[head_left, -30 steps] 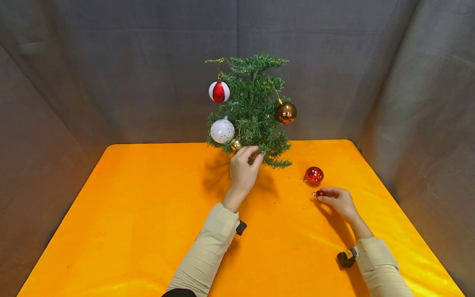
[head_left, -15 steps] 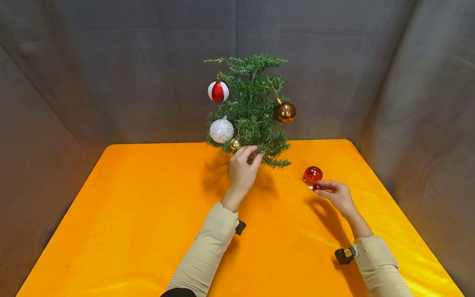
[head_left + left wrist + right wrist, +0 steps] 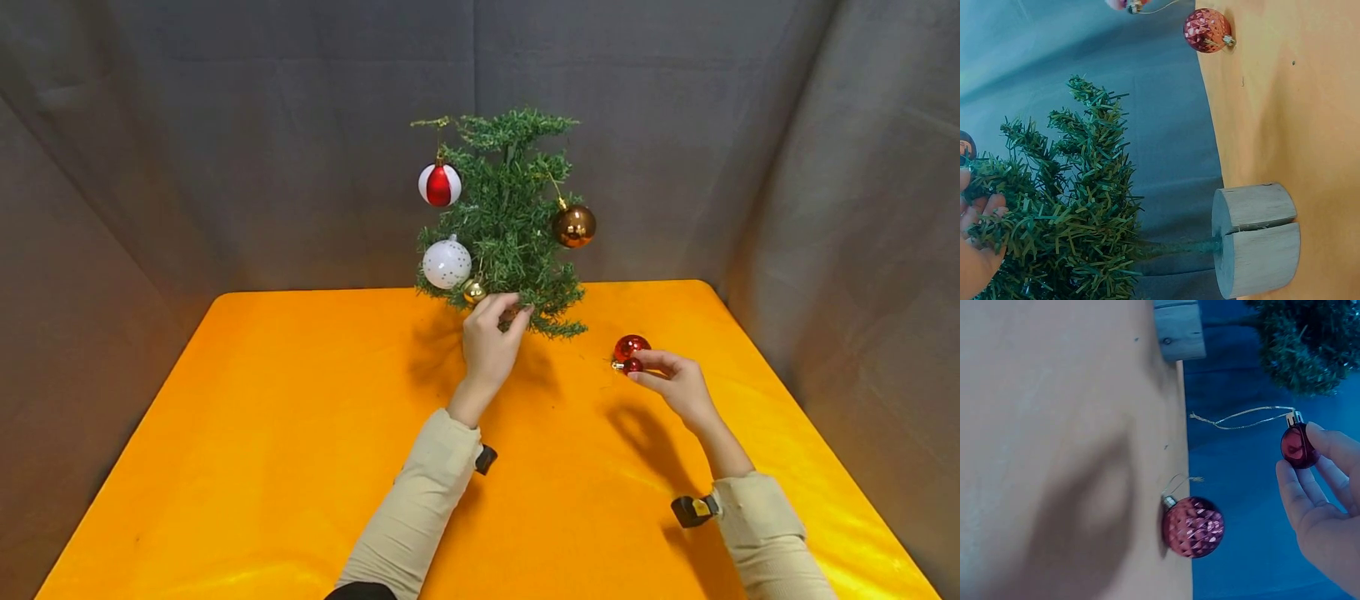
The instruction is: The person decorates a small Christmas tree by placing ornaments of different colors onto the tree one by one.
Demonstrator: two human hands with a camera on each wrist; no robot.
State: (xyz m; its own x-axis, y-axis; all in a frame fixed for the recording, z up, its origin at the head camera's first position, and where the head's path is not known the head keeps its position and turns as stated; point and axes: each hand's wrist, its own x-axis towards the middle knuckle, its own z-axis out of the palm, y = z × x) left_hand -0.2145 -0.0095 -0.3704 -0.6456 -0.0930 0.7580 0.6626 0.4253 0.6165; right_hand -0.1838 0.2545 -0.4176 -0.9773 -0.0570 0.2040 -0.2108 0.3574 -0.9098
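Observation:
A small artificial Christmas tree [image 3: 510, 208] stands at the back of the table, its wooden base showing in the left wrist view. My left hand [image 3: 491, 337] is at its lower front, thumb and fingers pinching a green branch [image 3: 988, 228]. Between the thumb and fingertips of my right hand [image 3: 682, 387] is a small shiny red bauble [image 3: 1297, 447], held above the table with its gold string loop trailing. Just behind it in the head view, a larger faceted red bauble [image 3: 1194, 526] lies on the table.
On the tree hang a red-and-white bauble [image 3: 439, 185], a white speckled bauble [image 3: 447, 264], a small gold bauble [image 3: 474, 291] and a bronze bauble [image 3: 573, 227]. Orange cloth [image 3: 262, 433] covers the table, and grey curtains [image 3: 300, 150] enclose its back and sides.
My right hand has lifted the small red bauble and carried it slightly leftward and away from me, now partly in front of the larger one. The left hand stays at the branch.

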